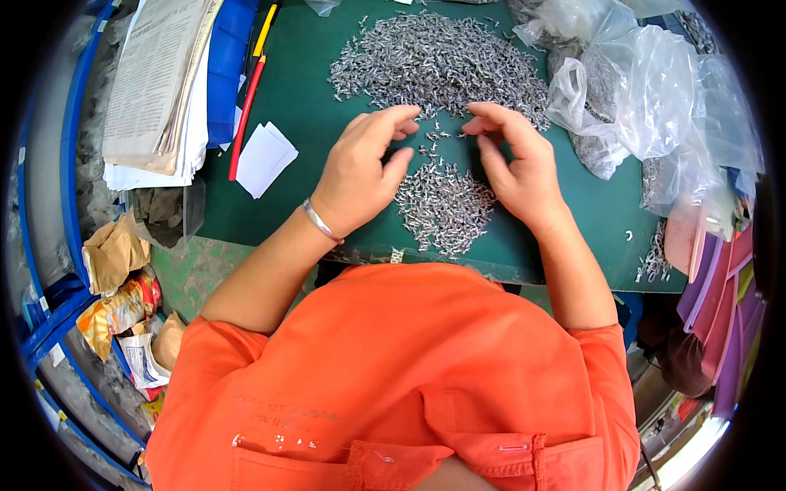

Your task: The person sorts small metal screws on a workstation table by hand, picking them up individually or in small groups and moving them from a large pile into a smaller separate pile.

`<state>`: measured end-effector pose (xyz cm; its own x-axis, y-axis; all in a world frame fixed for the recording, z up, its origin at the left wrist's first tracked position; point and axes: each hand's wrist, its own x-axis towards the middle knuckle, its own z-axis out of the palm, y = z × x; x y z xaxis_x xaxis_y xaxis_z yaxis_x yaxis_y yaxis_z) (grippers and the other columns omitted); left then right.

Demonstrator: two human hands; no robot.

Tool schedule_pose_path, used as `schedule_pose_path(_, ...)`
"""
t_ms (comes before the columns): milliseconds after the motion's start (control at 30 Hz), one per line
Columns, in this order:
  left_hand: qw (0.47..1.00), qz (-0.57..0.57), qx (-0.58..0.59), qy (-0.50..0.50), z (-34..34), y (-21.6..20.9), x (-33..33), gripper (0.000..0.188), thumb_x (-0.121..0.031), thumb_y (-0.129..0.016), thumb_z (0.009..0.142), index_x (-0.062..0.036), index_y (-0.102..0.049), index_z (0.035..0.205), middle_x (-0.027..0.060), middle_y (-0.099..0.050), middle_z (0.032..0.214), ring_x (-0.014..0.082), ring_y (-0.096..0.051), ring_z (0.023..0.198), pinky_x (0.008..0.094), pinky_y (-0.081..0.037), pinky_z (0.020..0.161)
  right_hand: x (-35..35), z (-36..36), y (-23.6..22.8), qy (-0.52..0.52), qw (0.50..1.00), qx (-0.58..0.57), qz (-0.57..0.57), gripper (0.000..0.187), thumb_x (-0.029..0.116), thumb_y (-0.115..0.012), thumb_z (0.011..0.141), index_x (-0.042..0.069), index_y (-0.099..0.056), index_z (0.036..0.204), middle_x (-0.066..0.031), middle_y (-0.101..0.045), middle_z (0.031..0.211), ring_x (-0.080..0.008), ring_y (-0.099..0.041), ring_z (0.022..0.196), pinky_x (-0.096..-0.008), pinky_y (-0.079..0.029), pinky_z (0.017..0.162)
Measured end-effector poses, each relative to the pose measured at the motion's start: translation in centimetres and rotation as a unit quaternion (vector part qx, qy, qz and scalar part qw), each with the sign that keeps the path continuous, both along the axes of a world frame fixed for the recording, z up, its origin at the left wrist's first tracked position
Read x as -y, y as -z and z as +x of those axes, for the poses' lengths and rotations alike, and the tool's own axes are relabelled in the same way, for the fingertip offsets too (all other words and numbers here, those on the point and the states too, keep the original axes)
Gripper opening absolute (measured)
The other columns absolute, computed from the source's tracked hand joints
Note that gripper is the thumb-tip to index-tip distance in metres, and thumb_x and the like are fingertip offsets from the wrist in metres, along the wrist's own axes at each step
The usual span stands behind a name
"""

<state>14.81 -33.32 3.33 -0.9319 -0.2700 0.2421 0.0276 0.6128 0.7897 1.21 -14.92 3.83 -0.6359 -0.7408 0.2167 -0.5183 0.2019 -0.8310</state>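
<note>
A large pile of small silvery metal parts [442, 57] covers the far middle of the green tabletop. Closer to me lies a smaller heap of the same parts [446, 209], and a thin trail of loose pieces links the two. My left hand [364, 168], with a silver bangle on its wrist, rests at the left of this trail. Its fingers curl inward and the thumb stands apart. Opposite it, my right hand [522, 168] is held the same way beside the smaller heap. I see nothing held in either hand. The pieces are too small to name exactly.
Clear plastic bags [647, 90] of metal parts crowd the right. Small light-coloured pieces [655, 258] lie near the right front corner. At left are stacked papers [155, 82], a blue bin [229, 69], a red pen [247, 119] and white paper slips [266, 159]. Blue racks stand farther left.
</note>
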Motion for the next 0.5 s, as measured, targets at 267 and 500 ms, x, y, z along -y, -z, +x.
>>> schedule_pose_path(267, 0.998, -0.053, -0.027, 0.021, -1.6, 0.9, -1.1, 0.042, 0.005, -0.071, 0.08, -0.0049, -0.063, 0.119, 0.007, -0.068, 0.094, 0.0227, -0.066, 0.086, 0.034, -0.054, 0.08, 1.9, 0.6, 1.0, -0.024, 0.99, -0.136, 0.004, 0.044, -0.004, -0.072, 0.077, 0.006, -0.063, 0.119, -0.0102, -0.069, 0.092, -0.0304, -0.064, 0.085, -0.0404, -0.053, 0.078)
schedule_pose_path(500, 1.0, -0.009, -0.029, 0.007, -1.3, 0.4, -1.1, 0.038, 0.006, -0.071, 0.081, -0.0044, -0.065, 0.117, 0.0075, -0.068, 0.091, 0.021, -0.067, 0.085, 0.032, -0.054, 0.075, 0.7, 1.8, 0.3, 0.044, 0.981, 0.169, -0.09, 0.045, -0.008, -0.067, 0.087, 0.005, -0.056, 0.129, -0.0051, -0.067, 0.094, -0.012, -0.064, 0.086, -0.0255, -0.053, 0.079)
